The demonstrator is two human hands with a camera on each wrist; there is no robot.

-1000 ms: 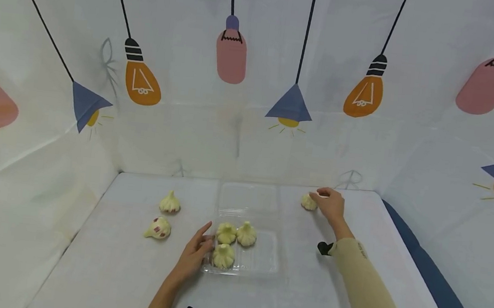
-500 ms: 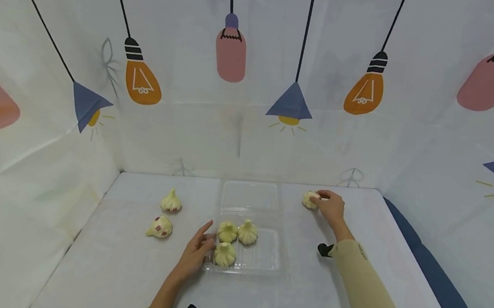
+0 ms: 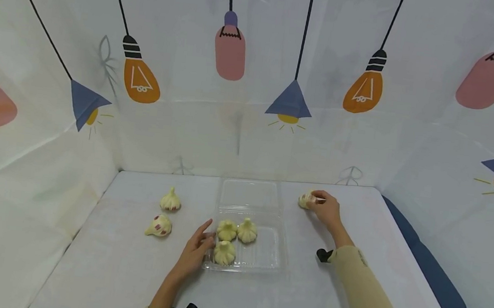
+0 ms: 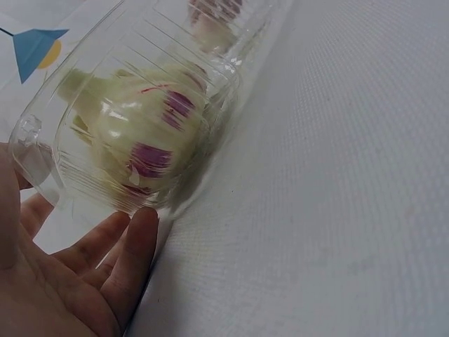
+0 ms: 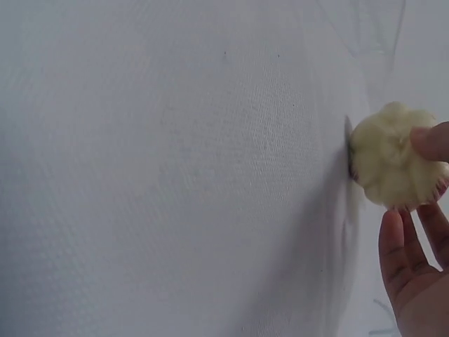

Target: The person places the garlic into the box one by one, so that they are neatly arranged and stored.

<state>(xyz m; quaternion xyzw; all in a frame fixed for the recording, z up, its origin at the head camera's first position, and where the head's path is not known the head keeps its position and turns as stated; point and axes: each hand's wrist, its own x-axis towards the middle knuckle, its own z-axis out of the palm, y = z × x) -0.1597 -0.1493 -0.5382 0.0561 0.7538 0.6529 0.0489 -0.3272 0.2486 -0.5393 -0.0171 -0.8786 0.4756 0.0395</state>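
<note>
What could go wrong here? The right hand (image 3: 325, 207) has a bulb (image 3: 306, 200) pinched between thumb and fingertips, and that looks like the weak spot: a rounded side could roll free if the tips bear unevenly. The box (image 3: 265, 254) seems light, so a shove from the left hand (image 3: 193, 255) might slide it and jostle the three bulbs (image 3: 224, 253) in its left half. And the lid (image 3: 249, 194), folded back behind the box, could snag a bulb carried low across it.

Now, the pinched bulb: it's right of the box, level with the lid, at the right hand's fingertips on the side facing the box. The grip is only part-closed around it. Resting on the table (image 3: 118, 261) or just clear of it? Can't tell. At the box's left wall, the left hand's fingers touch the plastic, loosely extended, holding no bulb. Two more bulbs (image 3: 171, 200) lie left of the box.
</note>
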